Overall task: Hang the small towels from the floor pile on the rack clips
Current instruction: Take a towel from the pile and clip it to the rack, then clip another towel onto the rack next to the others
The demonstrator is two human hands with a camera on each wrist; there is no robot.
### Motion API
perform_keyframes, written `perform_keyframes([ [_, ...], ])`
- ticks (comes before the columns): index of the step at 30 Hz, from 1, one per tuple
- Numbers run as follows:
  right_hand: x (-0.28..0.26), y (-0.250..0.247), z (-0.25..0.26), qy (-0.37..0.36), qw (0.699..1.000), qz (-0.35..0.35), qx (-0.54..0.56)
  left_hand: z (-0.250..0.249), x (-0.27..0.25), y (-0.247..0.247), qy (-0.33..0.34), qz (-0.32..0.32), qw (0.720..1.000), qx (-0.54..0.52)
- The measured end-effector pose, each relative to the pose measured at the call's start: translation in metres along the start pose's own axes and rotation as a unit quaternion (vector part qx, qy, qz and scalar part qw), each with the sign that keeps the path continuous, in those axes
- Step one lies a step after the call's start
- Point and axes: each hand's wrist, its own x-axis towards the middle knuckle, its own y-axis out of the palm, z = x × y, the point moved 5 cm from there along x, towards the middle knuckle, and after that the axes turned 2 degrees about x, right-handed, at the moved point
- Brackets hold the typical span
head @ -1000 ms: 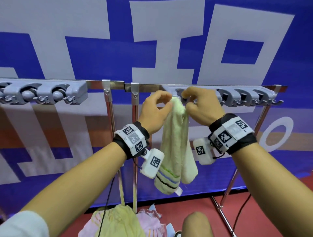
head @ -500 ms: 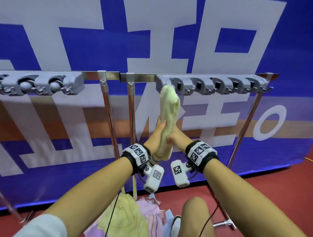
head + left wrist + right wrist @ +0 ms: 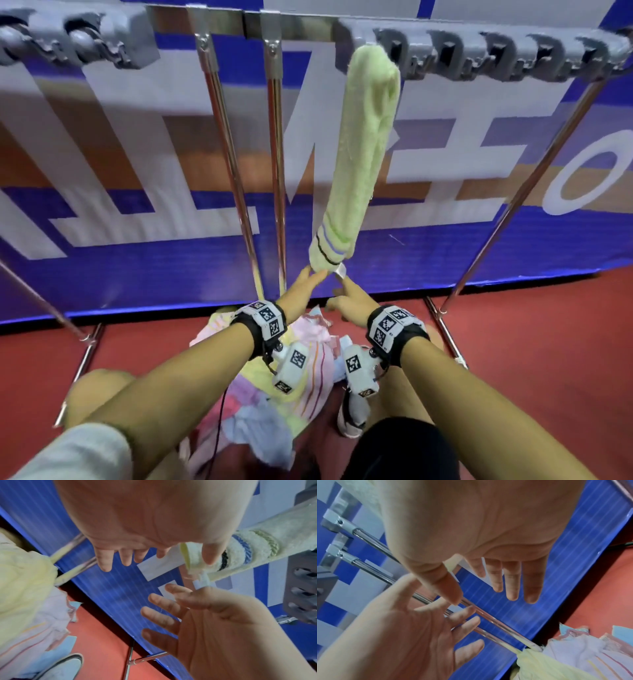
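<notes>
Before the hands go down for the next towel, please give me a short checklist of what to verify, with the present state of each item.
1. Green towel hangs from a clip on the right clip bar: ok; how firmly the clip bites, cannot tell.
2. Left hand has let go: ok, its fingers are straight, at most the tips touch the towel's lower end.
3. Right hand has let go: ok, fingers open, just under the towel's white tag.
4. Free clips for the next towel: ok, the clips to the right look empty.
5. Floor pile has towels left: ok.
6. Towel hangs straight: not ok, it slants.
</notes>
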Motion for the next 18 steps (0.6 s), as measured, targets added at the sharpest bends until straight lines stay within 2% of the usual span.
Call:
perform_keyframes([
  [1,-0.001,0.008,-0.004,0.018,1.0,0.012,-0.005,0.018,-0.002,-0.01,-0.035,-0.017,0.999,0.02],
  [3,0.002,0.024,-0.013,0.032,0.999,0.023,-0.007,0.042,-0.011,-0.03,-0.06,-0.042,0.993,0.088],
  [6,0.009,0.044,-0.019,0.033,0.999,0.03,-0.007,0.067,-0.028,-0.059,-0.056,-0.042,0.973,0.222],
  [9,0.021,0.059,-0.021,0.029,0.998,0.041,-0.032,0.085,-0.044,-0.092,-0.058,-0.046,0.953,0.294],
  [14,0.04,0.085,-0.022,0.018,0.993,0.072,-0.095,0.116,-0.051,-0.137,-0.071,-0.076,0.945,0.311],
  [18,0.061,0.104,-0.03,0.041,0.984,0.11,-0.134,0.134,-0.041,-0.158,-0.075,-0.085,0.949,0.293],
])
